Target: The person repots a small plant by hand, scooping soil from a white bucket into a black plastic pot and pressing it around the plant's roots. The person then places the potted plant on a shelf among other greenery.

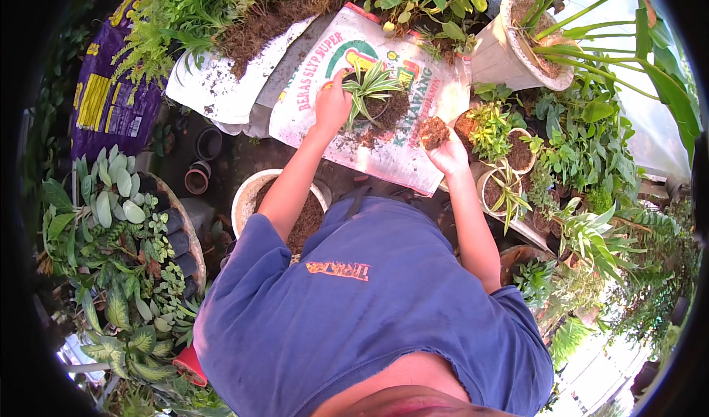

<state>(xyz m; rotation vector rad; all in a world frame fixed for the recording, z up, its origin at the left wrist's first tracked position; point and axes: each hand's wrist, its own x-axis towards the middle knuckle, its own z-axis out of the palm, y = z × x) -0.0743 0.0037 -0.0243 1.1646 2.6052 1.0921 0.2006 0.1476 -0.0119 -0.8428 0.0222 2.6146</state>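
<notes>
A striped green-and-white spider plant [371,85] stands over the printed rice sack [310,125], apparently in a small dark pot whose rim partly shows. Around its left side closes my left hand [334,108]; the leaves hide some of its fingertips. Loose dark soil [395,112] lies against the plant's right side and is scattered on the sack. In my right hand [449,155], near the sack's right edge, rests a brown clump of soil [433,132], with the fingers curled under it.
A large pale pot [484,52] leans at the far right. Small potted plants [504,190] crowd beside my right forearm. A white tub of soil [244,209] stands below my left forearm. A purple bag [118,85] and a soil-strewn white sack [207,92] lie at the left.
</notes>
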